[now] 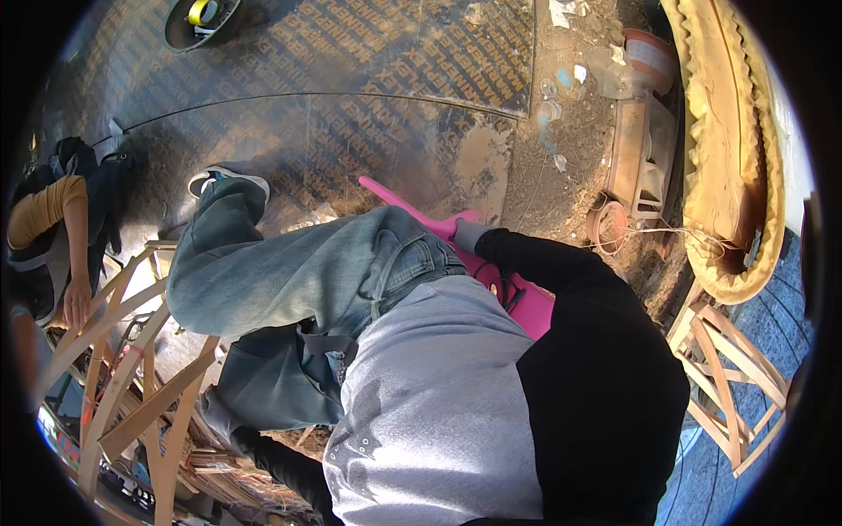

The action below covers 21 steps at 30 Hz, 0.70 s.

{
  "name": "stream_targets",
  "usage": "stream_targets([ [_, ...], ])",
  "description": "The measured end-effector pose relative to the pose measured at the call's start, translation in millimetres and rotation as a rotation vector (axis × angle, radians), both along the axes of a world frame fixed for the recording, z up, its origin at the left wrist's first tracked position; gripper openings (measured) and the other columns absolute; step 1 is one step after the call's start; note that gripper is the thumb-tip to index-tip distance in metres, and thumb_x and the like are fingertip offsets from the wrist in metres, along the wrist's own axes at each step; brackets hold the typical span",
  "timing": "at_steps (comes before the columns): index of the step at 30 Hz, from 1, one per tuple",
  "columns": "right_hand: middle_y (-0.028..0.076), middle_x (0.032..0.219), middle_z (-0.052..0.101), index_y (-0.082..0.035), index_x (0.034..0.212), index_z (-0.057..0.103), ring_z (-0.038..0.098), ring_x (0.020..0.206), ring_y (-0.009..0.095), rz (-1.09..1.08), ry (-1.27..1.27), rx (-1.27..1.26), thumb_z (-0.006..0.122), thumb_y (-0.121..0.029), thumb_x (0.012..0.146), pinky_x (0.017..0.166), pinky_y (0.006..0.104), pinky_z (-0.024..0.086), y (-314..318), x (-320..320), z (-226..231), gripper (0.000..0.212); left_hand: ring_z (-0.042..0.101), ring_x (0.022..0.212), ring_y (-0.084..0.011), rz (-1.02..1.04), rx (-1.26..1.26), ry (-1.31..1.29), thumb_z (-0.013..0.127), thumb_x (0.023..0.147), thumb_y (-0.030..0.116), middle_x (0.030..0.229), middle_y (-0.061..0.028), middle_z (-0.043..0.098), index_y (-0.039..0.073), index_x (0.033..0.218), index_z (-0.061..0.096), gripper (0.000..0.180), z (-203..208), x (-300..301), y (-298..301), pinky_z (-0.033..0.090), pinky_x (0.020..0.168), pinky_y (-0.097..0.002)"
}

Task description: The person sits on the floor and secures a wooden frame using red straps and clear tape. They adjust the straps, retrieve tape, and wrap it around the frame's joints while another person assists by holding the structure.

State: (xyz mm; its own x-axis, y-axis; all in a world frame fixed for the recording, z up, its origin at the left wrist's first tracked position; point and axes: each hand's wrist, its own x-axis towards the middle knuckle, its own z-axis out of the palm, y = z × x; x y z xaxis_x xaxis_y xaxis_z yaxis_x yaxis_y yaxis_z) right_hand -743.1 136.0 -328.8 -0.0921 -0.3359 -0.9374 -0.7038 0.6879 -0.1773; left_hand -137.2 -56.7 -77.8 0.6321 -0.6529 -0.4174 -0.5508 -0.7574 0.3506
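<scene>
My right hand (472,235), in a grey glove, grips the edge of a pink plastic chair (531,307) beside my hip. A long pink arm or leg of that chair (395,198) sticks out past my thigh. Low on the left, my left hand (219,414), also gloved in grey, is down beside my knee, close to a curved wooden strip (180,421) of a slatted wooden frame (145,351). Its fingers are mostly hidden, so I cannot tell whether it holds the wood.
Another person's hand (77,301) rests near the wooden frame at left. Dark printed panels (351,53) cover the floor ahead, with a round bowl (202,26) holding yellow tape. At right stand a yellow padded piece (702,158), a wooden frame (728,377) and a pot (651,60).
</scene>
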Motion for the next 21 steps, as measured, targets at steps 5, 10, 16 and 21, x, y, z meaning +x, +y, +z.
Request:
stream_targets([
  [5, 0.024, 0.111, 0.061, 0.000, 0.112, 0.056, 0.061, 0.101, 0.036, 0.093, -0.207, 0.061, 0.071, -0.053, 0.066, 0.086, 0.0405, 0.046, 16, -19, 72, 0.071, 0.061, 0.082, -0.0239, -0.255, 0.161, -0.251, 0.049, 0.089, 0.033, 0.097, -0.0123, 0.069, -0.001, 0.105, 0.066, 0.042, -5, 5, -28, 0.045, 0.077, -0.0345],
  [10, 0.020, 0.100, 0.066, -0.004, 0.106, 0.066, 0.064, 0.093, 0.032, 0.026, -0.154, -0.050, 0.077, -0.048, 0.059, 0.084, 0.0383, 0.048, -8, -4, 61, 0.066, 0.062, 0.082, -0.0245, -0.324, 0.071, -0.275, 0.052, 0.086, 0.033, 0.091, -0.0164, 0.069, -0.002, 0.103, 0.067, 0.041, -18, 16, -39, 0.045, 0.078, -0.0333],
  [16, 0.013, 0.113, 0.064, -0.016, 0.121, 0.060, 0.062, 0.104, 0.029, 0.256, -0.173, -0.225, 0.068, -0.054, 0.068, 0.088, 0.0395, 0.048, -9, -11, 79, 0.066, 0.061, 0.072, -0.0249, -0.372, -0.036, -0.375, 0.053, 0.085, 0.033, 0.080, -0.0178, 0.067, -0.004, 0.092, 0.067, 0.040, -35, -27, -68, 0.045, 0.069, -0.0356],
  [21, 0.013, 0.113, 0.064, -0.015, 0.120, 0.060, 0.061, 0.103, 0.030, 0.324, -0.086, -0.349, 0.066, -0.051, 0.071, 0.087, 0.0393, 0.048, -40, 11, 90, 0.061, 0.061, 0.068, -0.0254, -0.409, -0.069, -0.337, 0.053, 0.085, 0.033, 0.077, -0.0175, 0.067, -0.004, 0.089, 0.067, 0.040, -20, -22, -58, 0.045, 0.067, -0.0366],
])
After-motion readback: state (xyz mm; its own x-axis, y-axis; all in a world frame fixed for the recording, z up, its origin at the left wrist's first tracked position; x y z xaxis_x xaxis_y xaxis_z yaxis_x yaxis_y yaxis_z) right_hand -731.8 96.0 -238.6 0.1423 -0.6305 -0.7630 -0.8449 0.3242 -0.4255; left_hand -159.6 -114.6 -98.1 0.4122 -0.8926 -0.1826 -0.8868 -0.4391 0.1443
